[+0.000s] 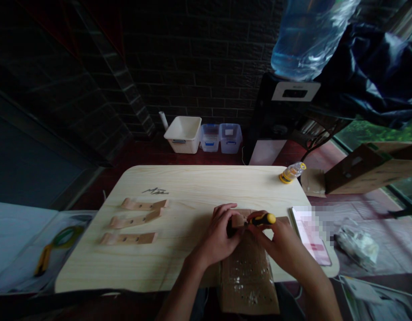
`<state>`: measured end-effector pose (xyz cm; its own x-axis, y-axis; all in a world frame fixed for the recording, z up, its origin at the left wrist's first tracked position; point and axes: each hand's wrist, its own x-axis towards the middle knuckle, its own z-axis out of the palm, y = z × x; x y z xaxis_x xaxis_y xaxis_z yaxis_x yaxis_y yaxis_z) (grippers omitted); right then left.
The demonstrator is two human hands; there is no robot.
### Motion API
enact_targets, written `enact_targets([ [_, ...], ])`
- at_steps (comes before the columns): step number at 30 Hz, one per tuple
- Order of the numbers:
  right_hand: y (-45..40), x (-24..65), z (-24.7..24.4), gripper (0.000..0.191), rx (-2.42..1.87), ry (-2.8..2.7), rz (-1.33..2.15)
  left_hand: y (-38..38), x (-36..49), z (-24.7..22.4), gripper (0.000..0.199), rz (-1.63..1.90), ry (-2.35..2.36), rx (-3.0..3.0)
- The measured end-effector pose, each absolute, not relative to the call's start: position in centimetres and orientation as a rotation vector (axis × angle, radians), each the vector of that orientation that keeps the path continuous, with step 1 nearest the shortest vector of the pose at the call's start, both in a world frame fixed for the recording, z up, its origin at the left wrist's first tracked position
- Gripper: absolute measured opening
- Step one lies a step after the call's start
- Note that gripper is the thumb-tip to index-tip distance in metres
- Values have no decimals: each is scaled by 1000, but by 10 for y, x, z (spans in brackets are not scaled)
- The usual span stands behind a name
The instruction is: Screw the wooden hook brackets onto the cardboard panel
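Observation:
My left hand (221,229) is closed around a small wooden piece (238,220), steadying it on a sheet of brown cardboard (247,272). My right hand (274,236) grips a screwdriver (264,219) with a yellow and black handle, its tip end pointing left at the wooden piece. The right fingertips pinch close to where the tool meets the wood; what exactly lies between them is hidden. On the left of the table, several curved wooden pieces (128,239) with dark holes lie in a row. Behind them sits a small pile of dark screws (155,191).
A clear bottle with yellow ends (292,172) stands at the table's (199,183) back right corner. Near the right edge lies a phone or tablet (311,238). Beyond the table are a white basket (183,133), two clear bins (230,138) and a water dispenser (289,96).

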<state>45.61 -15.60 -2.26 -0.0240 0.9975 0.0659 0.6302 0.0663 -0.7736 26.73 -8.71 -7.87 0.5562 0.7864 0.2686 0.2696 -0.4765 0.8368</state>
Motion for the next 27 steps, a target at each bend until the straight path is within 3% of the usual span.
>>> enact_targets([
  [27, -154, 462, -29, 31, -1415, -1326, 914, -88, 259, -78, 35, 848, 912, 2032],
])
